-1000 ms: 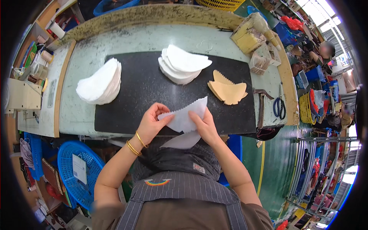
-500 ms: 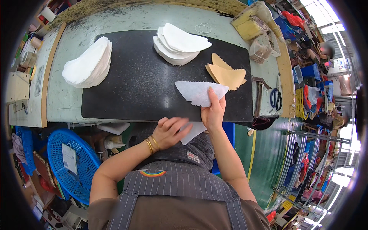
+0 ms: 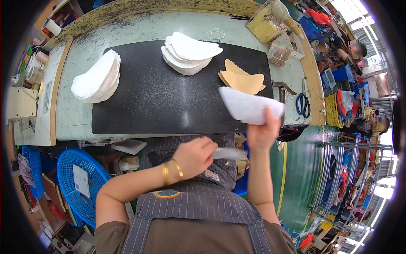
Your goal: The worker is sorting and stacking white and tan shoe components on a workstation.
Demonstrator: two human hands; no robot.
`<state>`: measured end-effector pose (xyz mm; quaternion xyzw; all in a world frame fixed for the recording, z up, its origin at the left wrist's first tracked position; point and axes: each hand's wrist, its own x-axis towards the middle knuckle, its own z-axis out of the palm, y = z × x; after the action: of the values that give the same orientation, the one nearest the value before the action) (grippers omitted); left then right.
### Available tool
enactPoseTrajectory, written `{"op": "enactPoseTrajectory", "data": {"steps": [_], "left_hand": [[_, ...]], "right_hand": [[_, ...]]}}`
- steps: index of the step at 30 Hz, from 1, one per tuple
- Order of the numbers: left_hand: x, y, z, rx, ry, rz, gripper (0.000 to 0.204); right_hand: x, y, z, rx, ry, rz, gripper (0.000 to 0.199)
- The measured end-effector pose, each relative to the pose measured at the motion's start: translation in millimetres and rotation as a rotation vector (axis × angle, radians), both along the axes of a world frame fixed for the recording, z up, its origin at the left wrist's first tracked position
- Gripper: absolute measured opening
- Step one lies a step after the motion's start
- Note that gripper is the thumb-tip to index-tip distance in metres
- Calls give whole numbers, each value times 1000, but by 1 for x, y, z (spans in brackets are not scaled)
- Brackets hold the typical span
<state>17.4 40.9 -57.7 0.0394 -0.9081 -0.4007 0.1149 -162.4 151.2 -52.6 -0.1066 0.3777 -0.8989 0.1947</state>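
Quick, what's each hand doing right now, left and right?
Left hand: closed on a thin white strip over the lap.
Right hand: closed, holding up a white curved fabric piece at the table's near edge.

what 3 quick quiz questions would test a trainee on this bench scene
1. True or false: the right hand holds a white piece up off the black mat.
2. What colour are the pieces beside the middle white stack?
3. Where is the left hand: A on the mat, B below the bench edge, over the apron?

Key: 1 true. 2 tan. 3 B.
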Motion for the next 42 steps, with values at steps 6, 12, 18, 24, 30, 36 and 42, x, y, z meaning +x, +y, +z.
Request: {"op": "enactPoseTrajectory", "data": {"steps": [6,12,18,24,30,36,42], "left_hand": [[-20,-111,39,-418,-81,273,34],[2,-74,-14,-298,100,126,46],[2,-103,-36,726,230,334,38],[-2,-113,-46,730,160,656,19],[7,-122,-24,244,28,750,20],[3,-125,-26,163,26,729,21],[2,-113,-21,-333,-24,712,20]], "right_hand": [[-19,7,14,62,135,-46,25],[2,-48,15,40,13,194,26],[21,-112,-27,343,81,612,26],[16,-118,-42,885,1040,414,24],[14,-117,-29,882,954,536,16],[11,-116,-35,880,998,515,16],[18,-112,-29,1085,1422,136,22]]}}
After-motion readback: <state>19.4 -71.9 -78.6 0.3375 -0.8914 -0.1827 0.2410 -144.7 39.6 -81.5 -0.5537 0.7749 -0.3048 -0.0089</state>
